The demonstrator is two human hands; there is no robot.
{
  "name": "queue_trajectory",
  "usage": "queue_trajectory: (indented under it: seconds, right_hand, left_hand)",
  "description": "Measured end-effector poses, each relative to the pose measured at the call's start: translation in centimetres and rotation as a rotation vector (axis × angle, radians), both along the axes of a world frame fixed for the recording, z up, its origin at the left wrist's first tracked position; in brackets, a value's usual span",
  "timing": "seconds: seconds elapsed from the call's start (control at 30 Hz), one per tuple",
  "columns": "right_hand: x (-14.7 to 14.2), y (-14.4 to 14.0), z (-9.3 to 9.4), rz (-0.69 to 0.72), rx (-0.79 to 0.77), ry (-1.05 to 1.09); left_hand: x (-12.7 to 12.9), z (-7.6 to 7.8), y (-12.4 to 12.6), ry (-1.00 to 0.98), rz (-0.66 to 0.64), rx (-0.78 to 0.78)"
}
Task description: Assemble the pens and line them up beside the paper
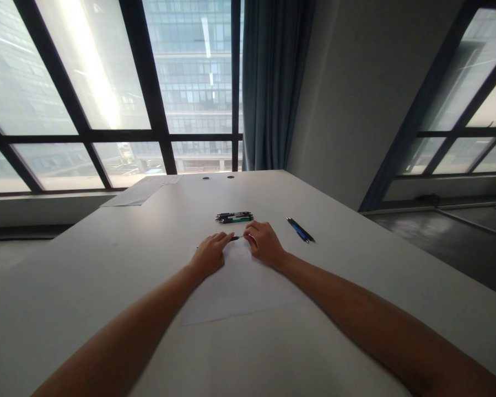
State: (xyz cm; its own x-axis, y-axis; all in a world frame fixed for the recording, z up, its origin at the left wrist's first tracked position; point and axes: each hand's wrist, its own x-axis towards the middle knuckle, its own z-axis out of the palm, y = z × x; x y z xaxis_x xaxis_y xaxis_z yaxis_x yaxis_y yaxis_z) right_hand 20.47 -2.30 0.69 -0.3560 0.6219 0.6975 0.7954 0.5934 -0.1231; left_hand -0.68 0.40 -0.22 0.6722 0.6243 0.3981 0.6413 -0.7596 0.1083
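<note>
At the far edge of the paper (240,292), my left hand (209,255) grips a pen (235,239) while my right hand (265,242) pinches its tip, fine work whose next move likely needs steadiness.

- Long white table (86,264) stretching toward tall windows (194,110), its top softly lit.
- Dark frames (159,129) divide the windows; a glass-fronted high-rise (186,55) stands outside.
- A bright streak of light (89,55) glares at upper left.
- A blue-grey curtain (268,88) hangs beside a plain grey wall (351,99).
- Far right: another window (463,113) above shadowed grey floor (450,237).
</note>
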Motion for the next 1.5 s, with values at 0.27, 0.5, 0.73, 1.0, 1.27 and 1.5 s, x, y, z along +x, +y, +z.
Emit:
queue_trajectory:
  seconds: [0.27, 0.5, 0.73, 1.0, 1.27, 1.5]
  right_hand:
    - [0.22, 0.02, -0.2, 0.033, 0.06, 0.069]
    - [0.47, 0.0, -0.11, 0.027, 0.084, 0.057]
    - [0.24, -0.11, -0.04, -0.001, 0.018, 0.04]
    - [0.11, -0.18, 0.11, -0.022, 0.009, -0.001]
    - [-0.32, 0.0, -0.41, -0.023, -0.017, 0.067]
    - [-0.23, 0.05, -0.71, 0.054, -0.065, 0.117]
  left_hand:
    - [-0.05, -0.23, 0.0, -0.051, -0.025, -0.004]
    - [-0.17, -0.21, -0.15, -0.072, -0.033, -0.023]
    - [-0.25, -0.19, -0.11, -0.088, -0.043, -0.045]
    - [-0.04, -0.18, -0.02, -0.085, -0.069, -0.052]
    - [0.12, -0.33, 0.07, -0.111, -0.1, -0.053]
    - [0.18, -0.17, -0.08, -0.134, -0.087, -0.069]
